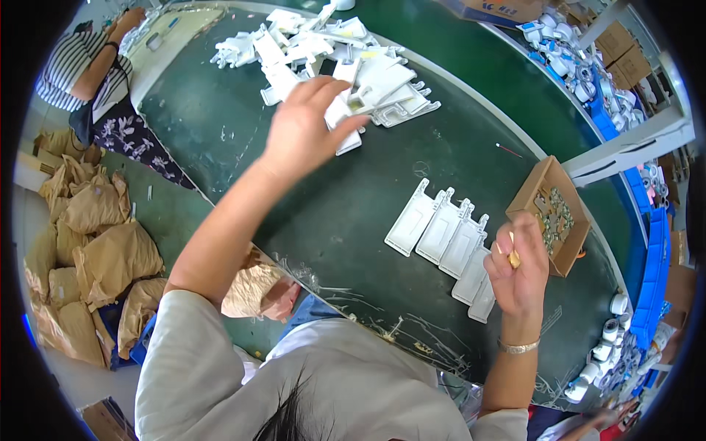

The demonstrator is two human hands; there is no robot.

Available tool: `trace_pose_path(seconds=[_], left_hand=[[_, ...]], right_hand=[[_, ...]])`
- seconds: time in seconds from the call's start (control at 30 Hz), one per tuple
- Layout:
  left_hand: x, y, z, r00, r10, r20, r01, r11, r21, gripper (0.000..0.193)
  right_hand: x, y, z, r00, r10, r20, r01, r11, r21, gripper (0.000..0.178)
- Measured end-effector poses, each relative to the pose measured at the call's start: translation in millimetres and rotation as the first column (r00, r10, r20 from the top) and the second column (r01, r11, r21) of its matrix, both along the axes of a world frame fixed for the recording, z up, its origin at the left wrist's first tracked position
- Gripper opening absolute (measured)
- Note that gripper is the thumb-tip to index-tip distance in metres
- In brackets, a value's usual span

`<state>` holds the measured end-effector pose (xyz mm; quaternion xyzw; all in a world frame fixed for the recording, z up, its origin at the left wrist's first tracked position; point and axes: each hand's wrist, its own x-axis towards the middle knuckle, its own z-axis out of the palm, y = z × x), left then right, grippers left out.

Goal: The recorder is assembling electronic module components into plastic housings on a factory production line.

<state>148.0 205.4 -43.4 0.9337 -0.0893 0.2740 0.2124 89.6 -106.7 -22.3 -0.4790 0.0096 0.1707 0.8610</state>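
Observation:
My left hand reaches over the near edge of a heap of white plastic panels, its thumb spread away from the fingers. One panel shows between thumb and fingers; whether I touch it is hard to see. Closer to me, several similar flat white panels lie side by side in a slanting row. Above the row's right end, my right hand is curled closed, palm up, around a small brass-coloured piece. Part of the last panel is hidden behind this hand.
Right of the row, an open cardboard box holds many small metal pieces. White round parts line the table's right edge. A thin red stick lies on the green table. Brown sacks and a person are at left.

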Motion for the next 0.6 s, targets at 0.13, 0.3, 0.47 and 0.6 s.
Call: trace_pose_path(seconds=[0.13, 0.3, 0.47, 0.6], left_hand=[[25, 31, -1, 0.916, -0.296, -0.272, 0.369, 0.886, 0.280, 0.057], [49, 67, -22, 0.938, -0.116, -0.325, 0.278, 0.815, 0.509, 0.061], [41, 91, -23, 0.948, -0.289, -0.135, 0.310, 0.736, 0.601, 0.049], [11, 87, -1, 0.972, -0.212, -0.097, 0.232, 0.823, 0.519, 0.033]], right_hand=[[-14, -19, -13, 0.999, -0.005, 0.040, 0.011, 0.991, -0.131, 0.022], [-22, -6, -31, 0.965, 0.256, 0.052, -0.236, 0.941, -0.244, 0.018], [-35, -16, -25, 0.982, 0.177, 0.063, -0.163, 0.970, -0.182, 0.018], [-42, -31, -25, 0.982, 0.190, 0.015, -0.183, 0.961, -0.210, 0.017]])
